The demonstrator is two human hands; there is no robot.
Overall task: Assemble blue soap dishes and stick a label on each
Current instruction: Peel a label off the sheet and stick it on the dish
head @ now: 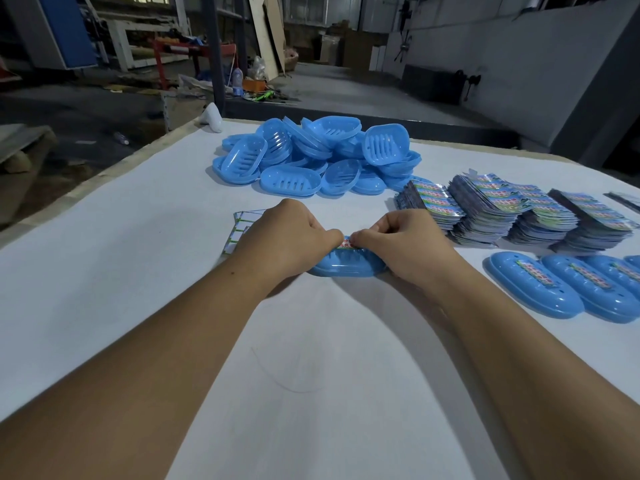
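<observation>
Nearest, both hands meet over a blue soap dish (pixel 346 266) on the white table (pixel 138 271): the left hand (pixel 287 233) and right hand (pixel 398 240) curl their fingers, pinching a label (pixel 347 242) on top of it. Labelled dishes (pixel 568 289) lie right, label stacks (pixel 512 213) behind them, and farther back a heap of loose dish parts (pixel 311 154).

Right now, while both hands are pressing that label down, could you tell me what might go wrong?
1. The left hand and right hand pinch the label at its middle, so it could go on crooked or creased.
2. The dish lies loose on the table and may slide under the push.
3. The pile of dishes looks loosely heaped; a knock could topple some.
</observation>
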